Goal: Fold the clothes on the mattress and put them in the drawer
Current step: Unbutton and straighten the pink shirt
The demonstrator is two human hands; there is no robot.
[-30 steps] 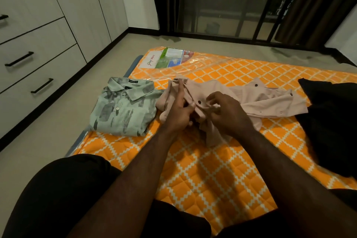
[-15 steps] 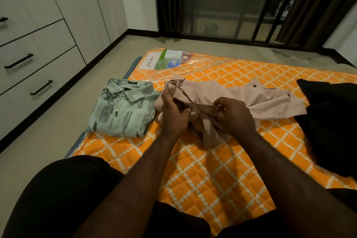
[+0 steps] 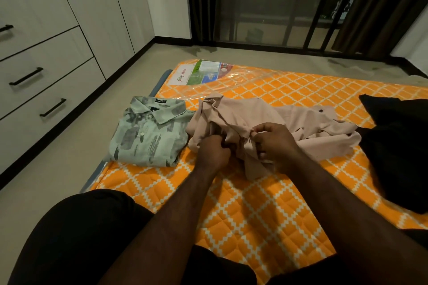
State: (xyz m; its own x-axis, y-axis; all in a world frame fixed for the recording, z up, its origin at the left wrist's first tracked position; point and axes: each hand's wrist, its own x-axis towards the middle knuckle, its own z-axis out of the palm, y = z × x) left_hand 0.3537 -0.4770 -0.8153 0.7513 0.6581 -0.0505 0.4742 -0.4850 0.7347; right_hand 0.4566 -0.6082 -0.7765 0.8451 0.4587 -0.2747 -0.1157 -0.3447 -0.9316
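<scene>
**Pink shirt in our grip**

Our left hand bunches the pink shirt in curled fingers; our right hand pinches its edge. It lies crumpled on the orange mattress, just beside a folded green shirt. The mattress label reads "Godrej" in red script.

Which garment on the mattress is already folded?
The pale green patterned shirt, a neat rectangle with collar on top. The pink shirt is crumpled, gripped by the left hand and right hand; the black garment lies unfolded.
</scene>
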